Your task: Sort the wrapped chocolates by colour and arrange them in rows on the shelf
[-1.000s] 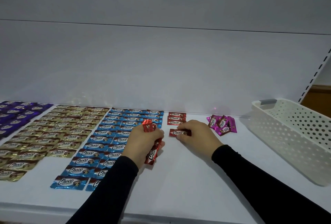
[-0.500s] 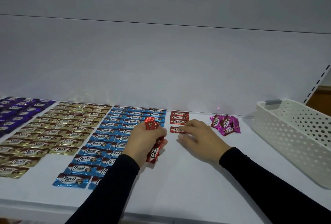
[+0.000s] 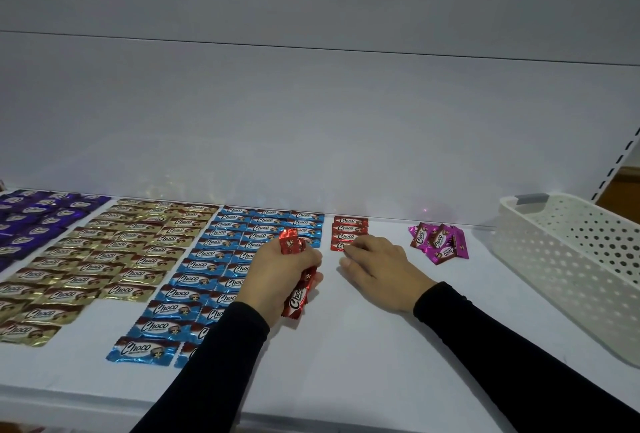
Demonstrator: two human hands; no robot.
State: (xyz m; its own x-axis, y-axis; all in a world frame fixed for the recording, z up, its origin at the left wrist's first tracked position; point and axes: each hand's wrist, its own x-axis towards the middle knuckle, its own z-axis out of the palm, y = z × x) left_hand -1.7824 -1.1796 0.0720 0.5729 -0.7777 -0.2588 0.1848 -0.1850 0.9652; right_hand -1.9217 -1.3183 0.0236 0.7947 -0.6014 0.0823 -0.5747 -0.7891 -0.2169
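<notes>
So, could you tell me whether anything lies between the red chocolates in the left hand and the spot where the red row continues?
Only the right hand, resting at the near end of the red row. The shelf below it is bare, so the held red chocolates have room once that hand moves.

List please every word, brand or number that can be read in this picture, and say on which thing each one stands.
"Choco": on the blue wrappers.
"Choco": on the gold wrappers.
"Choco": on the red wrappers laid in a column.
"Choco": on the red wrappers gripped by the left hand.
"Choco": on the pink wrappers.
Purple wrappers: print too blurred to read.
Smaller print on all wrappers: unreadable.
White basket: no text.
</notes>
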